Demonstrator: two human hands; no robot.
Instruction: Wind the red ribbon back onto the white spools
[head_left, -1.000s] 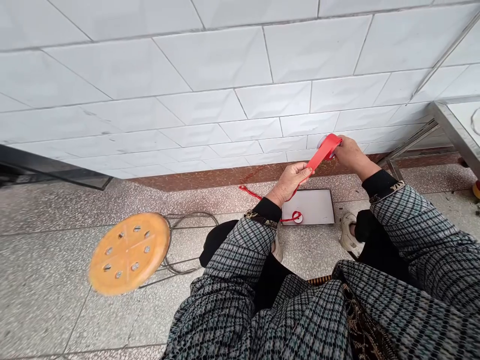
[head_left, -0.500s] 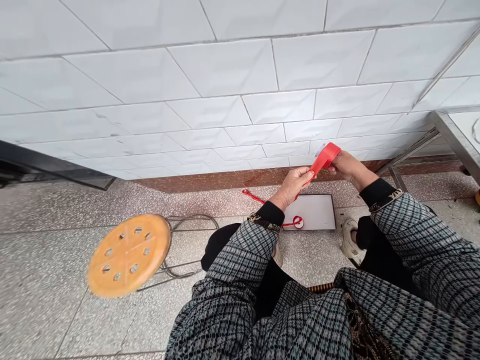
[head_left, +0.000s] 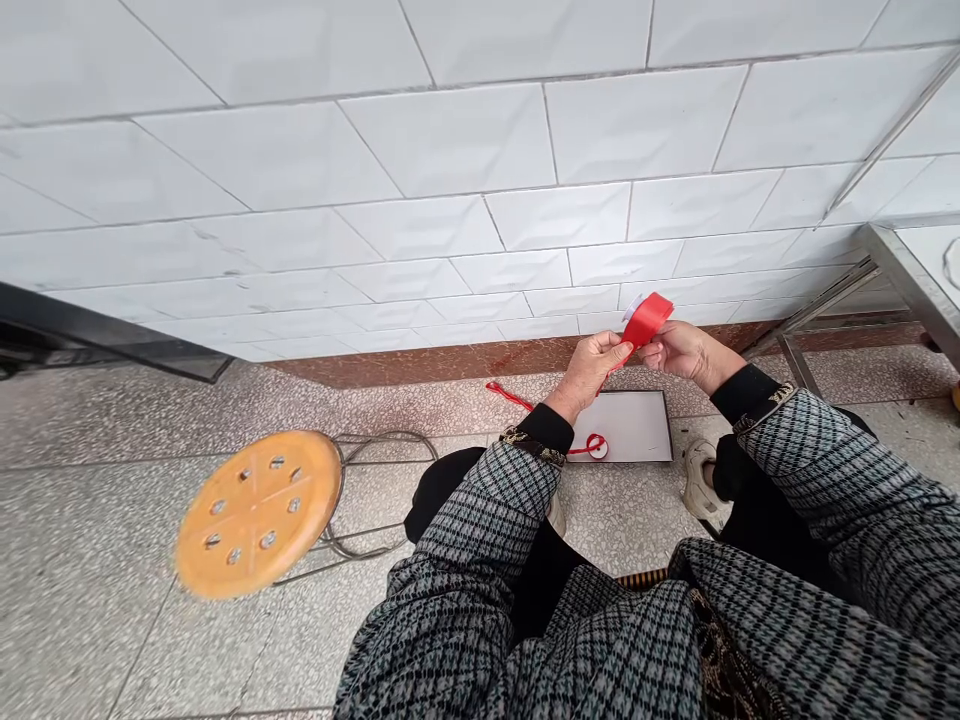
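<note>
A speckled tile floor (head_left: 120,640) is spread beneath the scene. Nearest, two patterned sleeves (head_left: 825,470) are seen bent forward over dark trousers, and one pale shoe (head_left: 697,482) is shown beside the right knee. Two hands are raised above the floor, the left hand (head_left: 587,375) and the right hand (head_left: 686,355), with only a narrow gap left between them. A wide red ribbon (head_left: 646,320) is held there, its lower end clenched by the left fingers and its upper part pinched by the right fingers, with a white spool (head_left: 634,306) just behind it. Below the hands, one white board (head_left: 628,425) with a dark edge is laid on the floor; a second, smaller spool (head_left: 598,447) is rested on it, and a thin red cord (head_left: 510,396) is trailed past its left edge. Well to the left, one orange stool (head_left: 257,513) with eight holes is placed, with open floor between it and the board. Beyond, a reddish stone skirting (head_left: 450,360) is run along the base of a white tiled wall (head_left: 450,200), and one metal-legged worktop (head_left: 930,265) is cut off by the right edge.
</note>
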